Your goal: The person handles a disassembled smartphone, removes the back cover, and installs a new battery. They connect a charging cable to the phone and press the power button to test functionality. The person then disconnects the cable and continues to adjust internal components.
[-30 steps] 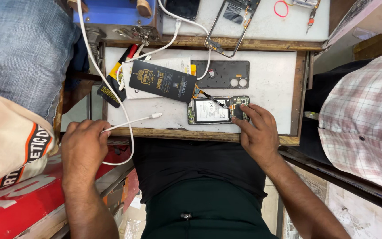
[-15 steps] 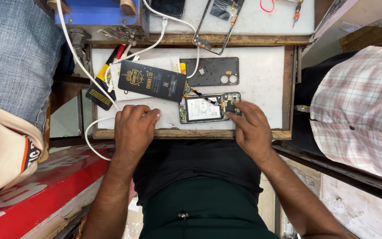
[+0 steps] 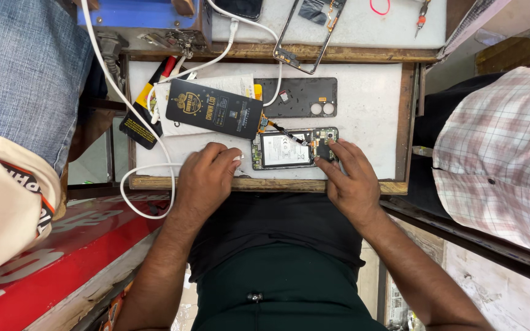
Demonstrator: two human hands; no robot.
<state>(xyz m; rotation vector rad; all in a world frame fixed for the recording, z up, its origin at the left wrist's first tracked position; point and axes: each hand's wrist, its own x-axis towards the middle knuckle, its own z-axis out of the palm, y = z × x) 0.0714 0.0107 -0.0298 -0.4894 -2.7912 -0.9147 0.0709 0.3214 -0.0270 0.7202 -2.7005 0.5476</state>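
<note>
Resting on the front part of the bench (image 3: 375, 92), both hands flank an opened phone (image 3: 294, 148) that lies flat with its back off, long axis running left to right along the front edge (image 3: 265, 183).

Left hand (image 3: 207, 178): fingers curled loosely, knuckles up, tips at the end of a white cable (image 3: 148, 167) just left of the phone's left end. Whether the plug is pinched between the fingertips cannot be told; the fingers hide it. The cable loops off the front edge and climbs toward the far left corner.

Black box (image 3: 215, 112): lies tilted behind the left hand, on white paper (image 3: 216, 83), not touching the hand.

Phone: battery and circuit board exposed. A thin probe or flex (image 3: 280, 130) crosses its upper left corner from the box side. The detached back cover (image 3: 305, 97) lies just behind it, parallel, apart from it.

Right hand (image 3: 351, 181): fingers spread moderately, index and middle fingertips (image 3: 332, 144) pressing on the phone's right end near the camera area; holds nothing.

Judgement: the phone's left end lies directly right of the left fingertips, along the phone's own long axis; the left hand is nearer that end, the right hand steadies the other.

Other people's clothing shows at both sides, clear of the bench.
</note>
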